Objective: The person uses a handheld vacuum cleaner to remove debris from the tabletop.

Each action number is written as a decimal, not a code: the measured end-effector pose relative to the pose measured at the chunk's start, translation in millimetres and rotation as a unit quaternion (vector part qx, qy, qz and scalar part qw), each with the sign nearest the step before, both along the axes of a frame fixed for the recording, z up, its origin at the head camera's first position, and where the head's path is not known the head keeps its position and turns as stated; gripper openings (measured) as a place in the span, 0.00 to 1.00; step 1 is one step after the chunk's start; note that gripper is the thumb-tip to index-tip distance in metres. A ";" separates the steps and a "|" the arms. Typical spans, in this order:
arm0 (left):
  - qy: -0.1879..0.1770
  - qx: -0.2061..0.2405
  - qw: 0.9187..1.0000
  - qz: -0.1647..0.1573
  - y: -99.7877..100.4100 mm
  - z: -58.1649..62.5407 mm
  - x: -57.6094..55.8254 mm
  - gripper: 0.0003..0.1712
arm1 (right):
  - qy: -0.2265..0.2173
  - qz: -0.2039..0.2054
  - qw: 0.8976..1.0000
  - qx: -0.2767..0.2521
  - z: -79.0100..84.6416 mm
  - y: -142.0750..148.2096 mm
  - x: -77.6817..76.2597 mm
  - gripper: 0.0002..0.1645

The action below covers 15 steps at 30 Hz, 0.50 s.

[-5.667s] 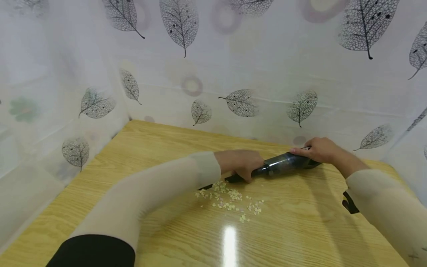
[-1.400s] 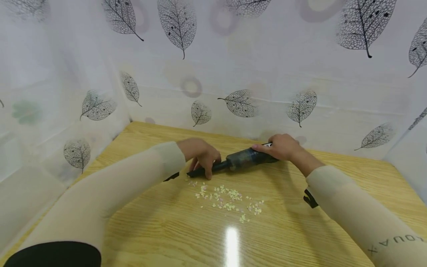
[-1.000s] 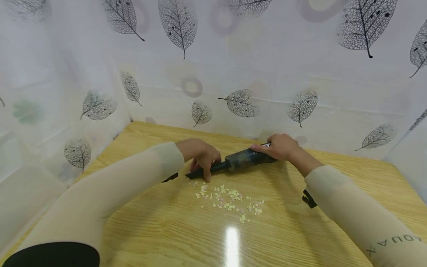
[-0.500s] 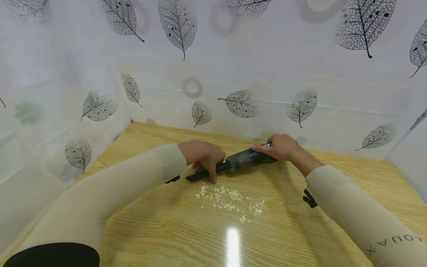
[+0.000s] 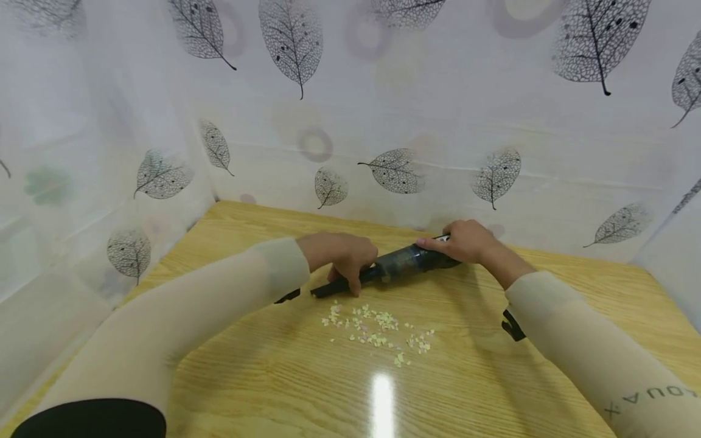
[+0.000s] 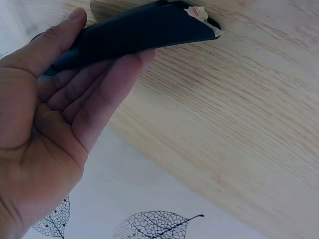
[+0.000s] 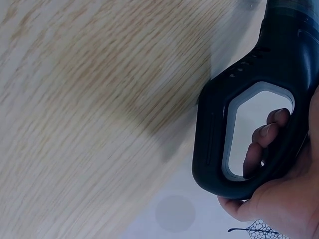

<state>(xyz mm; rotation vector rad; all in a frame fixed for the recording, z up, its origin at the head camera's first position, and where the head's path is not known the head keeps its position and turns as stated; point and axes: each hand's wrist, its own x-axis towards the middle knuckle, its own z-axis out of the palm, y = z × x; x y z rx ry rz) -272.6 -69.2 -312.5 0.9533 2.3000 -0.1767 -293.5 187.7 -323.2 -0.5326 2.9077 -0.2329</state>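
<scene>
A black handheld vacuum cleaner (image 5: 401,263) with a see-through dust cup lies slantwise low over the wooden table, its narrow nozzle pointing left. My right hand (image 5: 468,241) grips its loop handle (image 7: 203,144); in the right wrist view the fingertips curl through the loop. My left hand (image 5: 350,258) holds the nozzle (image 6: 144,31) between thumb and fingers, behind its slanted mouth. Some pale paper scraps (image 6: 198,13) sit at that mouth in the left wrist view. Just in front of the nozzle, many small yellowish paper bits (image 5: 383,319) are scattered over the table.
The wood-grain table (image 5: 263,377) meets a white leaf-printed curtain (image 5: 372,115) along its back and sides. The vacuum's handle end is close to the back edge. A bright light reflection (image 5: 382,404) shows on the tabletop in front of the bits.
Since the oldest frame, both hands have moved the vacuum left. In the last second its nozzle shifts slightly nearer and right, and the few bits by its tip have gone from the table.
</scene>
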 end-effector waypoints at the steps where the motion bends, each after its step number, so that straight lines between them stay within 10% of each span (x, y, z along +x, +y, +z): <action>1: 0.000 0.002 1.000 -0.001 0.6 -0.1 0.1 0.23 | 0.002 0.001 1.000 0.001 0.0 1.3 0.1 0.39; 15: -0.019 0.038 0.999 0.008 14.4 -7.6 0.0 0.26 | 0.005 0.007 1.000 0.005 3.1 18.7 5.4 0.38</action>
